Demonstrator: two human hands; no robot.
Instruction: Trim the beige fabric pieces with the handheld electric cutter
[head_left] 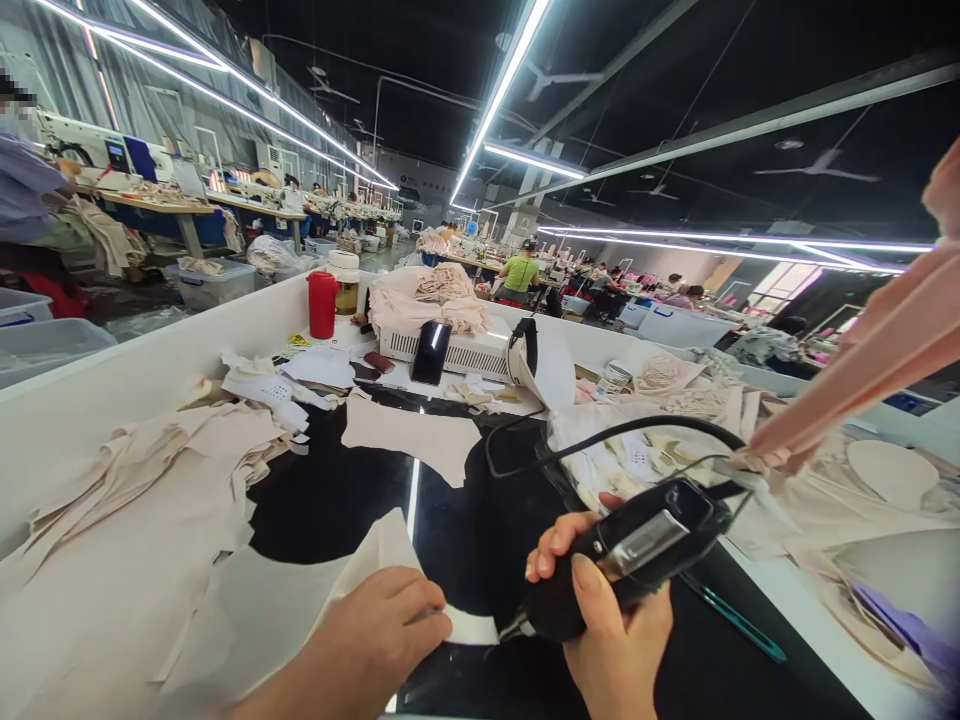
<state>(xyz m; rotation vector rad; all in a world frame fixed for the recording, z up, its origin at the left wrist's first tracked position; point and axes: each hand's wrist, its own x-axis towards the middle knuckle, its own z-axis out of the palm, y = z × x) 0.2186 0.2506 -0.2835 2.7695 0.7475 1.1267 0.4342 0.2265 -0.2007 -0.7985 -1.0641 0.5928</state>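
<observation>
My right hand (611, 620) is wrapped round a black corded handheld power tool (637, 550), whose narrow metal tip points left. That tip meets the right end of a pale fabric strip on the black tabletop (330, 510). My left hand (382, 630) is closed on a pale beige fabric piece (375, 550), just left of the tip, with its fingertips partly hidden. A twisted pink fabric strap (862, 340) runs from the tool's rear end up to the right. Farther back lies a flat cut fabric panel (412, 435).
Layered beige fabric (142, 510) covers the left side. Teal thread snips (739, 620) lie right of the tool. A phone (431, 352) leans on a white vented box (480, 350), near a red flask (322, 304). More fabric (795, 490) is heaped right; people sew beyond.
</observation>
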